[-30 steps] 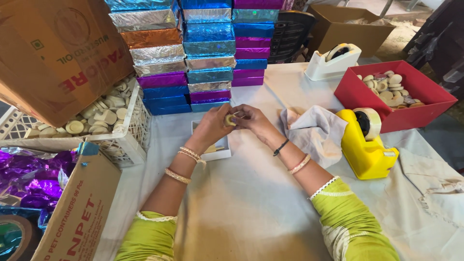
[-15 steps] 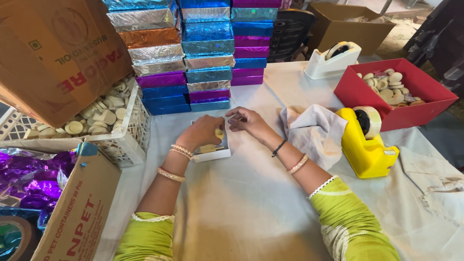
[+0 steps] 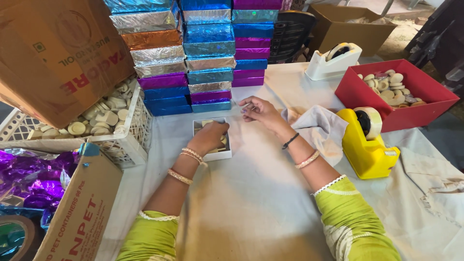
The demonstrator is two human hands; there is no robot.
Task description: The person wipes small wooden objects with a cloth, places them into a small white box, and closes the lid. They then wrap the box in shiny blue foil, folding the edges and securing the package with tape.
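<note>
The left hand (image 3: 209, 137) rests curled, fingers down, inside a small white open box (image 3: 211, 140) on the cloth-covered table (image 3: 251, 203), covering most of the pale round pieces in it — the right hand (image 3: 258, 110) hovers just beside the box, its fingertips pinched together on something too small to make out. Behind the box rise stacks of foil-wrapped boxes (image 3: 208, 53); a white crate of round pieces (image 3: 96, 121) stands to the left, and a crumpled cloth (image 3: 321, 128), a yellow tape dispenser (image 3: 367, 142), a red tray (image 3: 401, 92) and a white tape dispenser (image 3: 334, 60) lie to the right.
</note>
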